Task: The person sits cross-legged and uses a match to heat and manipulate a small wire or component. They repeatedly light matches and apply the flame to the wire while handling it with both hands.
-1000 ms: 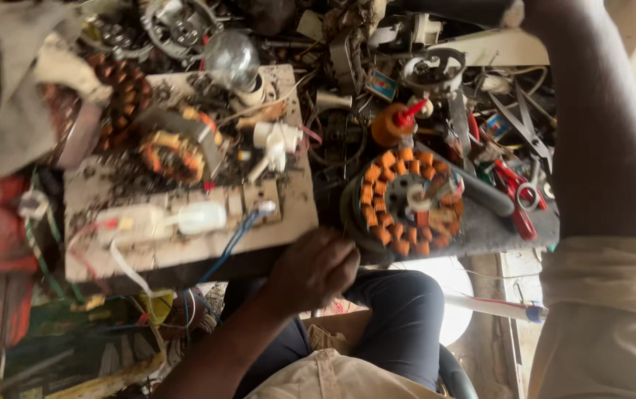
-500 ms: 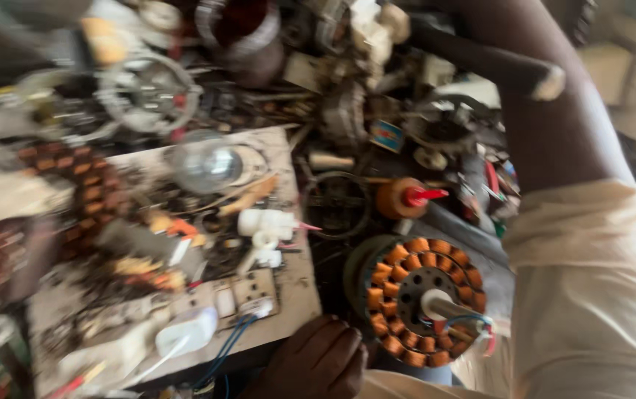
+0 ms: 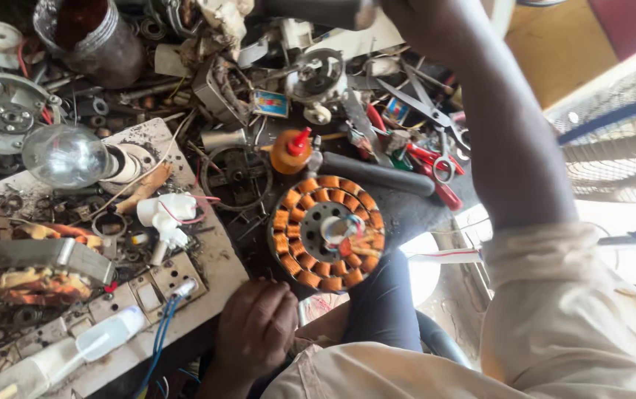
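Stator (image 3: 327, 232): a round motor core ringed with orange copper coils, seen in the head view lying flat on a dark patch at the bench's near edge, over the person's dark-trousered knee. A steel hub sits at its centre, with a red-and-orange scrap just beside the hub. It is judged to have been laid coil-face up so the windings can be got at from above.

Left hand (image 3: 256, 329): seen low in the frame, resting at the bench edge just below and left of the stator, apart from it. The fingers are curled under loosely; nothing is seen gripped. It appears to be parked there as a brace.

Right hand (image 3: 414, 15): raised to the top of the frame, the forearm crossing above the clutter. The fingers are closed around a dark cylindrical handle (image 3: 314, 11); what tool it belongs to is cut off by the frame edge.

Surroundings, same view: an orange glue bottle with a red nozzle (image 3: 292, 150) stands just above the stator, beside a black rod (image 3: 377, 174). Red-handled scissors (image 3: 436, 159) lie to the right of these. On the pale, worn board (image 3: 214, 258) at left are noted a glass bulb (image 3: 65, 155), a white plug fitting with red wire (image 3: 166, 214), and a second wound core (image 3: 41, 277). A blue cable (image 3: 161, 325) trails off the board's near edge. A dark jar (image 3: 96, 33) stands at top left.
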